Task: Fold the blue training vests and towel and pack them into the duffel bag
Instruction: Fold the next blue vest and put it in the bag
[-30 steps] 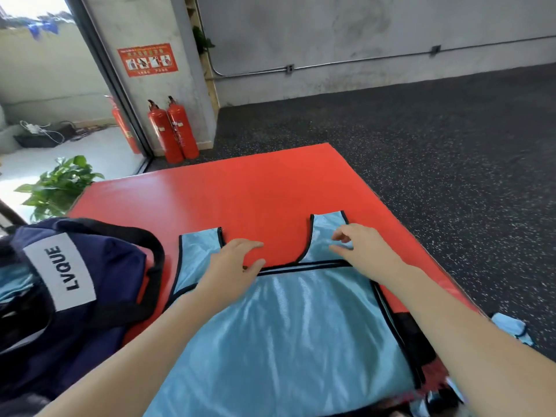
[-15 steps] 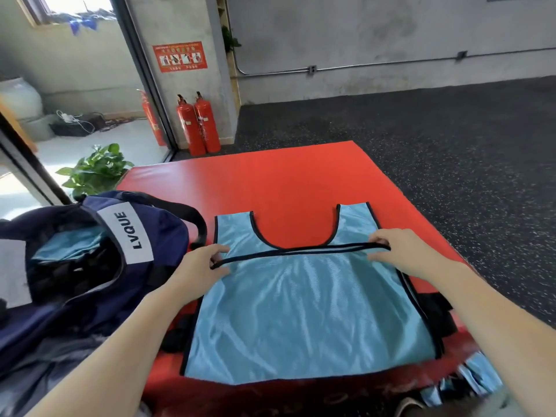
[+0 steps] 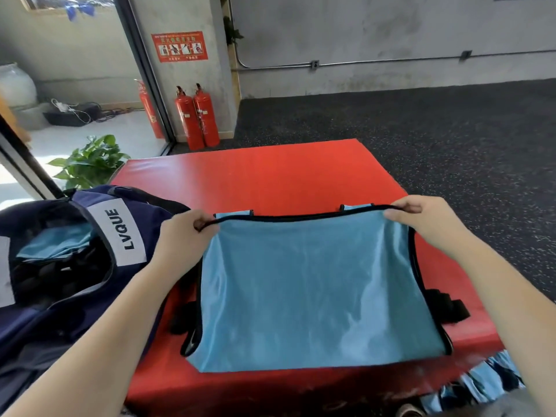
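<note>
A light blue training vest (image 3: 313, 290) with black trim lies spread on the red mat (image 3: 270, 176). My left hand (image 3: 183, 233) pinches the left end of its black-edged hem, and my right hand (image 3: 427, 221) pinches the right end. The hem is lifted and stretched between both hands, almost covering the shoulder straps behind it. The navy duffel bag (image 3: 60, 266), labelled LVQUE, stands open at the left, touching the mat. A folded blue piece (image 3: 51, 245) lies inside it.
More blue fabric (image 3: 481, 383) is bunched below the mat's near right corner. Black straps (image 3: 448, 308) stick out beside the vest. Two red fire extinguishers (image 3: 198, 115) stand by the pillar, a potted plant (image 3: 87, 161) by the glass door. Dark speckled floor surrounds the mat.
Both hands slid outward from the vest's middle to the ends of the hem, gripped it, and raised it up and away over the shoulder straps.
</note>
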The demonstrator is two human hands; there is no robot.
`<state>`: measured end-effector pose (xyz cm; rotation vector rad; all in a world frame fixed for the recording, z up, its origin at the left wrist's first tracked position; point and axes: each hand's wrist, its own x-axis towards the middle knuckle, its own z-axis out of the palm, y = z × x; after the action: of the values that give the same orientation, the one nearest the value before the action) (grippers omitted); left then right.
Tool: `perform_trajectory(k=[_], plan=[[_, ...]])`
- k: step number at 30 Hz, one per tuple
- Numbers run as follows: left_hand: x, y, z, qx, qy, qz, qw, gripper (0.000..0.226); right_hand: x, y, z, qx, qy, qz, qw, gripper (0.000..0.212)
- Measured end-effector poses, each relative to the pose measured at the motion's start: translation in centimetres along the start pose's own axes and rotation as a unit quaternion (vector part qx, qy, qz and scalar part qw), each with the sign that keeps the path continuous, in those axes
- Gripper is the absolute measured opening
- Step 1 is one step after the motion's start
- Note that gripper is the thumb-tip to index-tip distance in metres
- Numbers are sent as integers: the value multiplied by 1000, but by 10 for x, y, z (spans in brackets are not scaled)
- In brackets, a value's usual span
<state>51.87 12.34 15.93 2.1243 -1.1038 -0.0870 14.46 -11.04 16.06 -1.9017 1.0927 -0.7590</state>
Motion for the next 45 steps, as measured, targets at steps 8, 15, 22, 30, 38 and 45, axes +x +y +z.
perform_trajectory(k=[8,15,22,30,38,45], plan=[[36,-23,51,24,-40,-63,997,22,39,41,36,-124,22,38,991,13],[36,-30,54,63,-72,-74,993,16,37,50,32,-182,18,63,981,10],[35,-11,42,4,-6,-83,997,9,38,39,25,-98,78,49,991,10],[43,-16,56,-9,-28,-136,990,23,51,45,44,-155,55,67,984,13],[43,-18,58,9,4,-119,993,19,55,46,45,-158,72,60,983,6],[52,-18,55,-57,62,-142,986,16,61,30,34,-82,125,35,988,5]])
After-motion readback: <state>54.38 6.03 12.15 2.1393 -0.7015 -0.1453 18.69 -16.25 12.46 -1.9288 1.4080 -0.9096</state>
